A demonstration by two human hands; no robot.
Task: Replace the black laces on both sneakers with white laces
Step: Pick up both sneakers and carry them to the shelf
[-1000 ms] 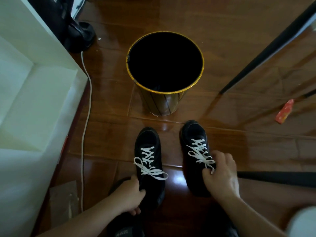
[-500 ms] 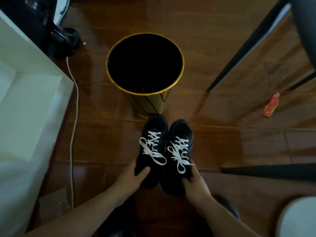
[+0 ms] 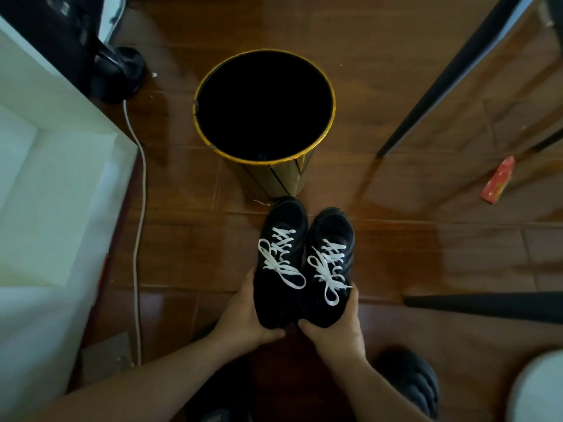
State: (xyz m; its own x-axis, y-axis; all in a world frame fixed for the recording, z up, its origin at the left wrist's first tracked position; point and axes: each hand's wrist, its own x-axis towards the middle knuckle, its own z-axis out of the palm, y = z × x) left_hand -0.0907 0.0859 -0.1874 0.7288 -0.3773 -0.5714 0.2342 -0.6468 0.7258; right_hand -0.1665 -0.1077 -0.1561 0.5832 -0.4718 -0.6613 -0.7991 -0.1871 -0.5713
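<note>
Gripping the heel of the left black sneaker [image 3: 281, 269] with the left hand [image 3: 243, 318], fingers curled round its side and thumb under the back. Cupping the heel of the right black sneaker [image 3: 330, 266] likewise with the right hand [image 3: 338, 327]. Sitting pressed side by side on the brown wooden floor [image 3: 195, 248], both tied with white laces [image 3: 281, 260], toes just touching the gold-rimmed black round bin [image 3: 275, 178].

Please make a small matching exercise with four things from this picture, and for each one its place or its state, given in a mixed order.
Things:
1. left sneaker
2. right sneaker
3. bin
4. red wrapper

Descriptions:
A. lies alone on the floor, far right
B. held at the heel by the right hand
C. stands just beyond the shoe toes, gold rim
D. held at the heel by the left hand

Pairs: 1-D, 2-B, 3-C, 4-A
</note>
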